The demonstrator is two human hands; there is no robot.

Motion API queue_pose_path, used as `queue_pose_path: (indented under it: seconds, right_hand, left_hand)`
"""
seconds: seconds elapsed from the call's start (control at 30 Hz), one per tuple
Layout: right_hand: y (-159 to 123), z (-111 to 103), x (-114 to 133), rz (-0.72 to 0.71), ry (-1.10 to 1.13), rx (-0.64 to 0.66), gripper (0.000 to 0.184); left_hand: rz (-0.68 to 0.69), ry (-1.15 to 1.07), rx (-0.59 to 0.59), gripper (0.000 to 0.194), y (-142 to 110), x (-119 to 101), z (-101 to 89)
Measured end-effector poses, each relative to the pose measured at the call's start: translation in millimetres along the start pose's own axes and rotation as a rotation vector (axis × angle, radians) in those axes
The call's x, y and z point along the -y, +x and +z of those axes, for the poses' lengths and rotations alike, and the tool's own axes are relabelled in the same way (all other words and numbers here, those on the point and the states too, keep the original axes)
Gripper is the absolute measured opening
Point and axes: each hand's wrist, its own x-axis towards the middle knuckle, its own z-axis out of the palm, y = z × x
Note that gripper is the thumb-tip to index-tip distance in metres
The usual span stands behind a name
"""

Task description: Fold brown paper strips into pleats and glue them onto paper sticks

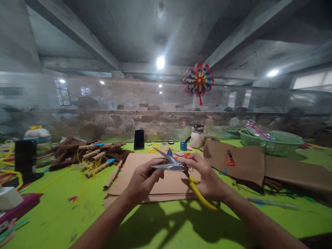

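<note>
Right hand (204,176) grips the scissors (177,167), 2 blades spread over the cardboard (168,188); left hand (145,178) curls beside the blades, hold unclear; tabletop (160,224) gives room along the cardboard's near edge.

The scissors (180,167) are coloured silver on the blades (167,167) and yellow on the handle (202,198). The cardboard (166,188) is coloured light brown. The table (62,218) is painted bright green. Red, blue and yellow are mixed on the flower (199,80). The screen (155,100) is dotted all over.
</note>
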Motion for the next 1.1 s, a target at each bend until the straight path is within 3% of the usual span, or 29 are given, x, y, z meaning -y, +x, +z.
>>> queue_pose_path:
  seconds: [0.63,1.1]
  right_hand:
    - [-2.0,-0.7,1.4,0.009,-0.043,0.016,0.043]
    - [-7.8,-3.8,-1.8,-0.039,-0.192,0.065,0.045]
  left_hand:
    - [0.022,0.073,0.044,0.019,0.5,2.6,-2.8]
    - [-0.055,0.093,0.044,0.024,1.3,-1.2,-1.8]
